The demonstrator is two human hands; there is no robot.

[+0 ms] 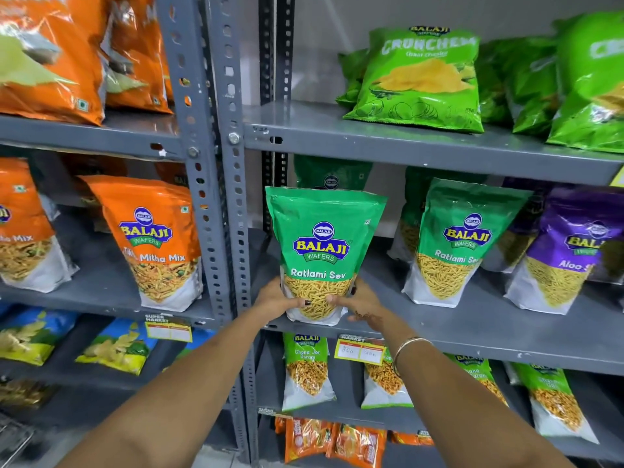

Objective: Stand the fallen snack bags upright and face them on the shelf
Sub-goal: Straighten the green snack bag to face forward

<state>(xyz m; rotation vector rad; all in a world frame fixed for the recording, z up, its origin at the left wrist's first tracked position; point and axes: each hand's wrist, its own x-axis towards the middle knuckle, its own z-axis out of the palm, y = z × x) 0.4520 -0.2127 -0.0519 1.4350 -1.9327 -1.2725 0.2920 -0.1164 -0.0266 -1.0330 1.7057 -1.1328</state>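
Note:
A green Ratlami Sev bag (322, 244) stands upright with its front label facing me, at the left end of the middle grey shelf (472, 327). My left hand (278, 300) grips its lower left side and my right hand (359, 304) grips its lower right side. Its base rests at the shelf's front edge. Behind it another green bag (332, 173) is partly hidden. A second Ratlami Sev bag (456, 241) stands upright to the right, then a purple Aloo Sev bag (567, 251).
Grey perforated uprights (224, 204) divide two shelf bays. Orange Mitha Mix bags (152, 241) stand in the left bay. Green Crunchem bags (422, 79) lean on the upper shelf. Chana bags (305, 369) and a yellow price tag (359, 351) sit below.

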